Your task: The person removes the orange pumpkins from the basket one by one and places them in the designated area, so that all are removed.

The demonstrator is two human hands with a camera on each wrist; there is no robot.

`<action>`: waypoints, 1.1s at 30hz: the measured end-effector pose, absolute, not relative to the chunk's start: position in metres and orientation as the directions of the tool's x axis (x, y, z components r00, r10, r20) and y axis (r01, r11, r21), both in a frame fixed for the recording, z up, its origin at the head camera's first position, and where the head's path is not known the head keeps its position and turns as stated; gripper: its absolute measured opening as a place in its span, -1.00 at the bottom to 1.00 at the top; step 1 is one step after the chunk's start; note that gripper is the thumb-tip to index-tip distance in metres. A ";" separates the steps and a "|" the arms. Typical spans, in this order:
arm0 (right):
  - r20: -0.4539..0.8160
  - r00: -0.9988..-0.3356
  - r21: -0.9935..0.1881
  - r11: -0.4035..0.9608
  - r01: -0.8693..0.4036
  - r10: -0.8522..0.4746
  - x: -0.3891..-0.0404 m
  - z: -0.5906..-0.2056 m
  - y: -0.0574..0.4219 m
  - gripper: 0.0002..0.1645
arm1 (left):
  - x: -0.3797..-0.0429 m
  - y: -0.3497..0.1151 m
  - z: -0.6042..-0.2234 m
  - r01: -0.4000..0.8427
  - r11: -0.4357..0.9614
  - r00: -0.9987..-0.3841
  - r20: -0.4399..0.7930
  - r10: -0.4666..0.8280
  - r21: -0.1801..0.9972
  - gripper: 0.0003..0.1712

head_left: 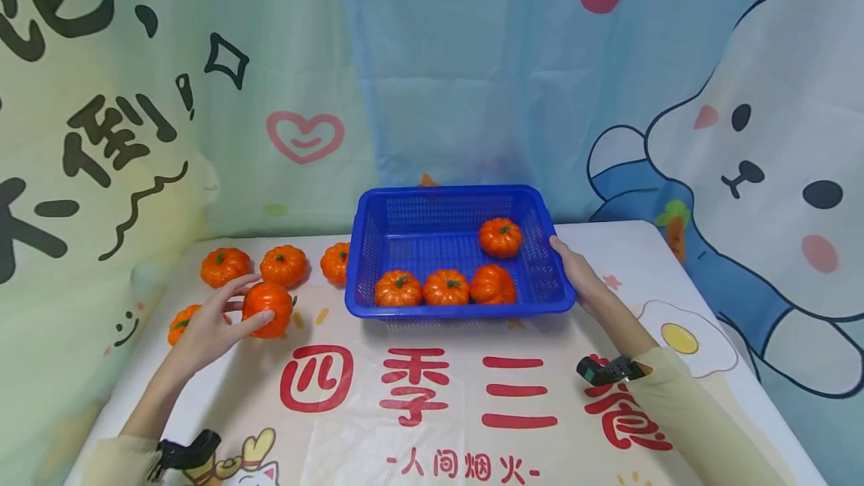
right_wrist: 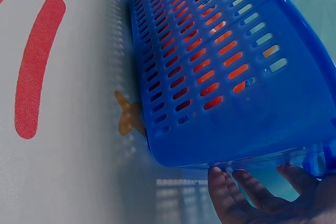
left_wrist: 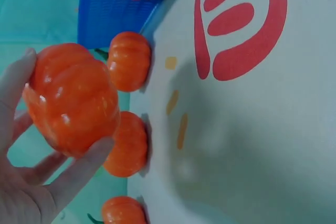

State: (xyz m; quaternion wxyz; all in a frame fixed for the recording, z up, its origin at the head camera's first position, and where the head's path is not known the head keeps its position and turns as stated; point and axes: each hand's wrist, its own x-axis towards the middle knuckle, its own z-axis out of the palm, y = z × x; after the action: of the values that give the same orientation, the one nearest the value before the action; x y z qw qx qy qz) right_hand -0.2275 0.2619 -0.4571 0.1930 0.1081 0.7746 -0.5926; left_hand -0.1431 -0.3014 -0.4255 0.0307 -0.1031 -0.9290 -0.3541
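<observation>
My left hand [head_left: 223, 317] holds a small orange pumpkin [head_left: 268, 310] between thumb and fingers, above the table's left side. In the left wrist view this pumpkin [left_wrist: 72, 99] shows its ribbed, shiny skin. A blue plastic basket [head_left: 459, 312] with slotted walls stands at the table's middle, with several orange pumpkins [head_left: 445, 287] inside. At its right end my right hand [head_left: 577, 268] grips the side. The right wrist view shows those fingers [right_wrist: 257, 187] against the outer wall below the rim; the thumb is hidden there.
Several more pumpkins [head_left: 284, 266] lie at the table's back left, one partly behind the basket and another [head_left: 181, 323] partly behind the left hand. A printed cloth [head_left: 466, 366] with red characters covers the table. A patterned curtain [head_left: 459, 58] hangs behind.
</observation>
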 end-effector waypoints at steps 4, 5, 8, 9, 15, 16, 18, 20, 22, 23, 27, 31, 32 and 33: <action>-0.425 -0.903 -0.876 0.277 0.394 -0.060 -0.229 -0.460 0.262 0.03 | -0.143 -0.299 -0.427 0.221 0.741 -0.975 0.134 0.176 0.634 -0.24; -0.423 -0.904 -0.877 0.281 0.390 -0.065 -0.229 -0.460 0.262 0.03 | -0.143 -0.299 -0.427 0.222 0.743 -0.975 0.136 0.175 0.631 -0.25; -0.426 -0.902 -0.876 0.280 0.392 -0.071 -0.229 -0.461 0.263 0.02 | -0.143 -0.297 -0.429 0.226 0.733 -0.974 0.145 0.174 0.642 -0.31; -0.425 -0.902 -0.877 0.280 0.390 -0.073 -0.229 -0.461 0.263 0.02 | -0.143 -0.297 -0.430 0.230 0.730 -0.973 0.154 0.172 0.643 -0.32; -0.417 -0.907 -0.881 0.276 0.385 -0.066 -0.230 -0.462 0.263 0.02 | -0.143 -0.296 -0.434 0.245 0.720 -0.969 0.185 0.163 0.649 -0.31; -0.418 -0.906 -0.881 0.274 0.387 -0.065 -0.230 -0.461 0.263 0.02 | -0.142 -0.296 -0.434 0.241 0.720 -0.970 0.183 0.160 0.651 -0.30; -0.423 -0.903 -0.879 0.273 0.391 -0.068 -0.230 -0.460 0.263 0.02 | -0.141 -0.296 -0.434 0.229 0.716 -0.973 0.176 0.149 0.660 -0.29; -0.425 -0.903 -0.878 0.275 0.393 -0.066 -0.230 -0.460 0.262 0.02 | -0.141 -0.296 -0.435 0.221 0.712 -0.974 0.180 0.135 0.666 -0.28; -0.425 -0.903 -0.878 0.272 0.394 -0.063 -0.230 -0.459 0.261 0.02 | -0.140 -0.296 -0.437 0.220 0.709 -0.974 0.193 0.120 0.670 -0.28; -0.424 -0.904 -0.878 0.273 0.394 -0.061 -0.230 -0.459 0.261 0.02 | -0.140 -0.295 -0.437 0.223 0.708 -0.973 0.202 0.115 0.671 -0.29; -0.427 -0.903 -0.876 0.273 0.398 -0.056 -0.229 -0.457 0.261 0.03 | -0.140 -0.295 -0.440 0.241 0.703 -0.966 0.233 0.110 0.669 -0.28; -0.427 -0.903 -0.877 0.272 0.397 -0.058 -0.229 -0.457 0.261 0.02 | -0.141 -0.296 -0.441 0.242 0.702 -0.967 0.230 0.113 0.670 -0.28; -0.426 -0.903 -0.877 0.270 0.397 -0.058 -0.229 -0.458 0.261 0.03 | -0.141 -0.296 -0.441 0.239 0.704 -0.968 0.226 0.114 0.669 -0.28; -0.426 -0.903 -0.878 0.268 0.397 -0.058 -0.229 -0.458 0.261 0.03 | -0.141 -0.297 -0.441 0.234 0.706 -0.969 0.219 0.114 0.669 -0.29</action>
State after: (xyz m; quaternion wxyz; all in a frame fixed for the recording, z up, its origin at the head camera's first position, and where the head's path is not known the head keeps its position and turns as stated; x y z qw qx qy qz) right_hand -0.2289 0.2612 -0.4582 0.1911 0.1096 0.7731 -0.5949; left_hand -0.1406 -0.2968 -0.4406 0.0806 -0.0944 -0.9200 -0.3718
